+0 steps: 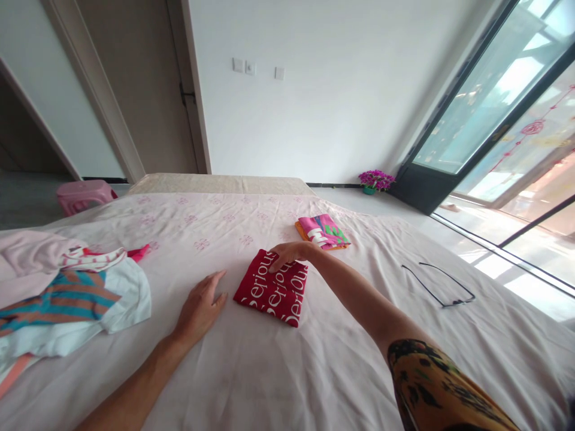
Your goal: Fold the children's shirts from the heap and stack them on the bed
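Observation:
A red garment with white "Serious" lettering [272,293] lies folded into a small block on the bed, probably a T-shirt. My right hand [290,254] grips its far edge, thumb on the top face, the other fingers partly hidden. Left of the block, my left hand [204,302] rests near the sheet with fingers stretched and thumb apart, holding nothing. Just beyond my right wrist sits a second folded stack, pink and orange cloth [326,230] with green and white print.
Loose clothes [81,293], including a striped blue-and-brown piece, are heaped at the left. Eyeglasses [449,299] lie on the bed sheet [211,383] at the right. A pink stool [85,194] stands beyond the bed, and purple flowers [376,179] near the glass door.

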A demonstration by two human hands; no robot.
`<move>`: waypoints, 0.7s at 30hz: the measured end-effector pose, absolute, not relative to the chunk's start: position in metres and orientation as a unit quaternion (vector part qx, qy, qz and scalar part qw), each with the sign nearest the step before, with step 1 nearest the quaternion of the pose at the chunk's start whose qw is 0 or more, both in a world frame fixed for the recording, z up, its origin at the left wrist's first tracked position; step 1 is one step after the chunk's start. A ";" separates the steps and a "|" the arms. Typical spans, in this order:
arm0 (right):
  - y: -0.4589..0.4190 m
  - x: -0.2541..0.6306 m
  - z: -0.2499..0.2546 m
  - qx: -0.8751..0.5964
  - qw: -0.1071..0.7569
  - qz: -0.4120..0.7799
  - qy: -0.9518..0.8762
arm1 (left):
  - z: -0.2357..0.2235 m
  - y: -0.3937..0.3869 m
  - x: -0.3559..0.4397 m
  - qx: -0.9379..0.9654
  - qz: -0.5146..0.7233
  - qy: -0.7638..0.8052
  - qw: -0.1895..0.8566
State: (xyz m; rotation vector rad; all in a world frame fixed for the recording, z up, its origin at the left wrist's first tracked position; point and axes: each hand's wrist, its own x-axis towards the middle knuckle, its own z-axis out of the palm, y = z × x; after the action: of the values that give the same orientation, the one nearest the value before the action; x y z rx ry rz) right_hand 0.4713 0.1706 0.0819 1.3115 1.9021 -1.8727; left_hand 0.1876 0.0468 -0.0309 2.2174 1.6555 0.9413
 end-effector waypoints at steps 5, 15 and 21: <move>0.151 0.489 0.073 0.428 0.031 -0.692 0.581 | -0.033 0.047 0.187 0.766 0.315 0.553 0.096; 0.135 0.548 0.076 0.430 -0.419 -0.665 0.444 | -0.030 0.046 0.187 0.778 0.291 0.547 0.101; 0.189 0.585 0.081 0.462 -0.708 -0.449 0.290 | -0.028 0.046 0.188 0.780 0.286 0.547 0.104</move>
State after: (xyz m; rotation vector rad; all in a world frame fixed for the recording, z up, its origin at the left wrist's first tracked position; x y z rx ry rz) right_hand 0.5845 0.1886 0.0808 3.0798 1.9381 -2.9969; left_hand 0.1875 0.0458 -0.0284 2.3009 1.6135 0.8437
